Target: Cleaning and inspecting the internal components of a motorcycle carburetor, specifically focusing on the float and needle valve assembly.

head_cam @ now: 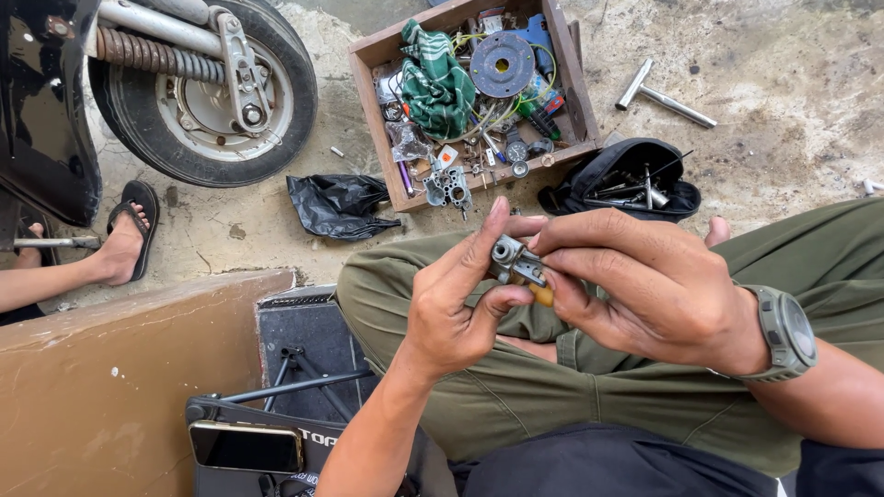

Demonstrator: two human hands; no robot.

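Stained concrete floor [792, 83], open wooden box of parts [370, 69] ahead: left hand [456, 308] and right hand [645, 281] both pinch a small grey metal carburettor part [512, 262] above the lap, work apparently mid-way, part not yet set down.

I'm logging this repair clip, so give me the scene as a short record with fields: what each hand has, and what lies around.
left hand: grips a small metal part, thumb up beside it
right hand: fingertips pinch the same part from the other side; watch on the wrist
posture: seated, green trousers, hands over the lap
ahead: wooden box of tools and parts with a green cloth
beside box: black bag, black tool pouch, T-wrench
far left: wheel, another person's sandalled foot
near left: phone
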